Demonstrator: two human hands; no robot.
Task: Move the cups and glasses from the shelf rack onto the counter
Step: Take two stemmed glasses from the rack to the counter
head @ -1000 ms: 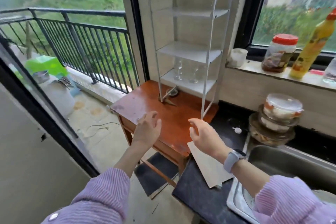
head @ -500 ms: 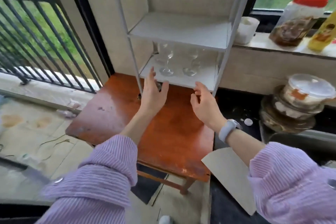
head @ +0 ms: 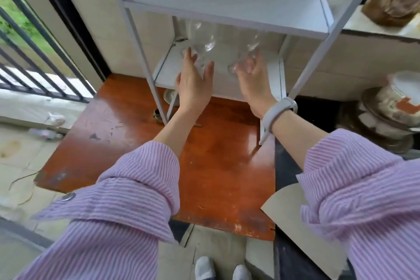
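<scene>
Two hands reach into the lowest tier of a white metal shelf rack (head: pixel 229 4) standing on a reddish wooden table (head: pixel 218 166), with the dark counter (head: pixel 285 166) just to its right. Counted on that tier: two clear stemmed glasses, upright, side by side; no cups can be made out, and the tier above shows bare. The left glass (head: pixel 205 41) stands directly ahead of the left hand (head: pixel 194 84), whose fingers are spread to either side of its stem and base but not yet closed on it; whether they touch the glass cannot be told through the blur. The right glass (head: pixel 252 44) stands just beyond the right hand (head: pixel 254 82), its fingers likewise spread and loosely bent around the stem, holding nothing firmly. Each glass's long axis runs vertically, bowl close under the shelf above, so each is likely to be drawn out toward the person rather than lifted. Each hand is nearest its own glass. A grey watch band (head: pixel 278 110) circles the right wrist.
</scene>
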